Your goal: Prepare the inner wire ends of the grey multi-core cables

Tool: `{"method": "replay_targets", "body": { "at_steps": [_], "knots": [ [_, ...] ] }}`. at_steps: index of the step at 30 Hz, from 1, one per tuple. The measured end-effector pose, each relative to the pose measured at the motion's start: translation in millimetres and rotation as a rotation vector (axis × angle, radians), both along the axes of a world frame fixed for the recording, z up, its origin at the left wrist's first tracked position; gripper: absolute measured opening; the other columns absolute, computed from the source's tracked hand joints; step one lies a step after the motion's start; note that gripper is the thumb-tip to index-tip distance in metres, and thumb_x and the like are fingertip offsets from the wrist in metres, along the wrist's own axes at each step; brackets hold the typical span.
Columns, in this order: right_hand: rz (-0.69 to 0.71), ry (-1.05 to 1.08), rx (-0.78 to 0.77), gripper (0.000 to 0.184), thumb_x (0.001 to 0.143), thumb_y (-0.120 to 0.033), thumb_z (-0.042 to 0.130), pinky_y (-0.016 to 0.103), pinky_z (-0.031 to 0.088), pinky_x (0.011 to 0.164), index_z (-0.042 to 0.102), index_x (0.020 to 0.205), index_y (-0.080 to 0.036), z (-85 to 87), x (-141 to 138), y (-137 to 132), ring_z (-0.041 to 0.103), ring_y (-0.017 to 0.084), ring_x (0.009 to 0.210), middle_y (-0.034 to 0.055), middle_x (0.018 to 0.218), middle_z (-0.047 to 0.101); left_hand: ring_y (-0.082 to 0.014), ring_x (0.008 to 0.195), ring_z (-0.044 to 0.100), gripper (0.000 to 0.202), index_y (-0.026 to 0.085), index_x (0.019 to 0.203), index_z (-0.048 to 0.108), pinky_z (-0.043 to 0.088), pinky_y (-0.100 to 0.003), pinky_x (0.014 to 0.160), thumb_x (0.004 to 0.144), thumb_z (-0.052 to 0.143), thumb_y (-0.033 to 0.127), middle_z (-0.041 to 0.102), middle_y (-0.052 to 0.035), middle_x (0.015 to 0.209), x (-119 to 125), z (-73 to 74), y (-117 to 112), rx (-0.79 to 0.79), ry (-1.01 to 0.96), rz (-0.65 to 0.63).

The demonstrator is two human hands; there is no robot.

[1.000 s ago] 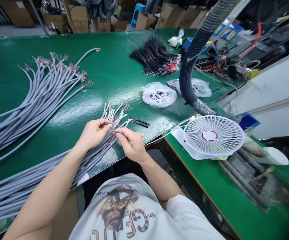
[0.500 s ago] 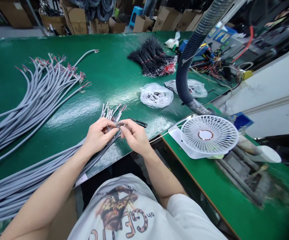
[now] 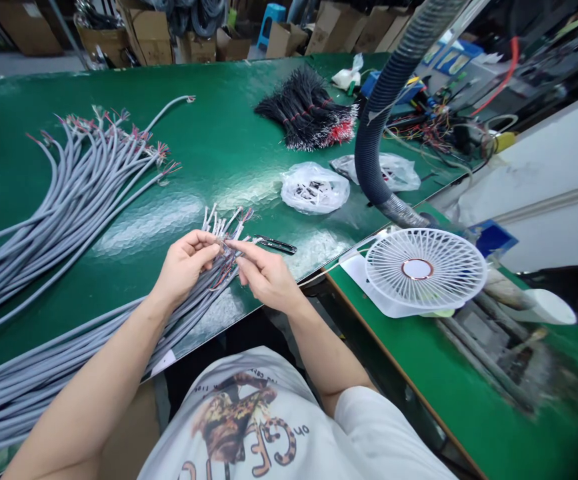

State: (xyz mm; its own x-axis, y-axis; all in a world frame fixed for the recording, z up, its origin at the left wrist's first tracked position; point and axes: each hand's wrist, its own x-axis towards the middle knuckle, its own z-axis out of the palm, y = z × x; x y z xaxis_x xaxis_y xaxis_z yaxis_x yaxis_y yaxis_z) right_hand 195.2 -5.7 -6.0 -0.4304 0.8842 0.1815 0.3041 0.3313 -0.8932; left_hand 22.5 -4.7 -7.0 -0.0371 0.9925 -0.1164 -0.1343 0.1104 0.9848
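Grey-sheathed cables [image 3: 43,377] are laid in a long bundle across the near side of the green table [image 3: 219,120], their stripped ends [image 3: 239,230] fanned out beyond the hands, with pale cores and reddish strands exposed. At those ends the left hand [image 3: 183,263] is curled, thumb and forefinger brought nearly together; whether a strand is pinched cannot be told at this size. By the right hand [image 3: 266,273] the forefinger is pointed into the same wires, the thumb held a little lower and the grip left partly open; again, any strand held is too fine to be made out. Handling, as judged: sheaths springy and fairly stiff, weighty as a bundle; bare strands light, soft, easily bent or frayed. A cable is best steadied by its sheath just behind the stripped part, and strands taken singly by the fingertips. Just beyond the right hand a slim dark tool [image 3: 276,244] is laid on the table. Farther off, a second grey bundle [image 3: 93,180] is spread to the left, and black wires [image 3: 303,110] are heaped beyond a clear plastic bag [image 3: 315,190]. Off to the right, a white fan [image 3: 426,270] is placed below a ribbed hose [image 3: 369,153].
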Motion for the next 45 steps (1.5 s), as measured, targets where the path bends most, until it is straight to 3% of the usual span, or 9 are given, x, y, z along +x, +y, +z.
{"method": "replay_targets", "body": {
  "at_steps": [8, 15, 19, 25, 29, 33, 40, 45],
  "knots": [
    [0.023, 0.096, -0.077, 0.039, 0.09, -0.017, 0.043, 0.021, 0.044, 0.058, 0.058, 0.125, -0.014, -1.2, -2.7, -0.8, 0.047, 0.007, 0.05, -0.0056, 0.055, 0.049, -0.0062, 0.05, 0.048, 0.021, 0.016, 0.077, 0.061, 0.035, -0.018, 0.048, 0.068, 0.073, 0.03, 0.057, 0.0034, 0.06, 0.3, -5.0, 0.4, 0.02, 0.019, -0.018],
    [-0.053, 0.23, -0.11, 0.035, 0.089, -0.021, 0.045, 0.021, 0.041, 0.052, 0.061, 0.119, -0.015, -8.2, -8.7, 0.4, 0.045, 0.008, 0.049, -0.0051, 0.054, 0.046, -0.0075, 0.056, 0.049, 0.022, 0.015, 0.077, 0.06, 0.039, -0.02, 0.055, 0.073, 0.071, 0.034, 0.057, 0.0023, 0.066, -2.1, -7.3, -0.1, 0.08, 0.065, -0.04],
    [-0.125, 0.327, -0.131, 0.034, 0.089, -0.024, 0.047, 0.021, 0.037, 0.046, 0.062, 0.118, -0.015, -14.0, -13.7, 7.1, 0.041, 0.007, 0.046, -0.005, 0.054, 0.046, -0.009, 0.06, 0.052, 0.022, 0.015, 0.077, 0.06, 0.041, -0.021, 0.059, 0.074, 0.071, 0.034, 0.061, 0.0005, 0.069, -1.4, -4.7, -2.6, 0.11, 0.08, -0.114],
    [-0.301, 0.54, -0.156, 0.04, 0.09, -0.03, 0.048, 0.02, 0.024, 0.035, 0.053, 0.129, -0.021, 6.2, 7.9, 17.0, 0.026, 0.005, 0.035, -0.0087, 0.052, 0.037, -0.0075, 0.057, 0.053, 0.022, 0.015, 0.077, 0.059, 0.041, -0.02, 0.058, 0.076, 0.07, 0.033, 0.066, -0.0007, 0.071, 1.9, -5.5, -2.4, 0.082, -0.021, -0.177],
    [-0.079, 0.359, -0.18, 0.039, 0.09, -0.026, 0.047, 0.02, 0.03, 0.039, 0.055, 0.128, -0.018, 17.9, 16.6, 2.9, 0.034, 0.006, 0.037, -0.0078, 0.05, 0.043, -0.007, 0.056, 0.054, 0.02, 0.015, 0.08, 0.06, 0.041, -0.019, 0.057, 0.075, 0.071, 0.032, 0.066, 0.0003, 0.069, 0.5, -9.5, 0.7, 0.037, -0.063, -0.098],
    [0.047, 0.181, -0.164, 0.045, 0.091, -0.021, 0.045, 0.021, 0.038, 0.05, 0.049, 0.135, -0.013, 10.0, 10.5, -8.4, 0.04, 0.007, 0.044, -0.0078, 0.051, 0.045, -0.0072, 0.056, 0.054, 0.021, 0.015, 0.08, 0.06, 0.042, -0.019, 0.058, 0.074, 0.071, 0.032, 0.065, 0.0006, 0.068, -0.6, -10.6, 1.7, 0.034, -0.093, -0.075],
    [0.02, 0.081, -0.084, 0.046, 0.09, -0.016, 0.042, 0.024, 0.043, 0.059, 0.047, 0.136, -0.013, -2.4, 4.4, -1.6, 0.044, 0.008, 0.049, -0.0074, 0.054, 0.046, -0.0077, 0.058, 0.055, 0.022, 0.016, 0.079, 0.059, 0.042, -0.019, 0.058, 0.075, 0.071, 0.034, 0.065, 0.0003, 0.07, -0.7, -11.3, 0.2, 0.052, -0.045, -0.097],
    [-0.082, 0.255, -0.119, 0.04, 0.09, -0.024, 0.044, 0.022, 0.039, 0.049, 0.053, 0.128, -0.016, -3.3, -2.6, 5.7, 0.04, 0.007, 0.045, -0.007, 0.053, 0.042, -0.0093, 0.059, 0.056, 0.025, 0.016, 0.076, 0.058, 0.044, -0.021, 0.061, 0.073, 0.072, 0.037, 0.063, 0.0009, 0.065, 2.8, -6.8, -1.2, 0.066, -0.005, -0.134]
  ]
}}
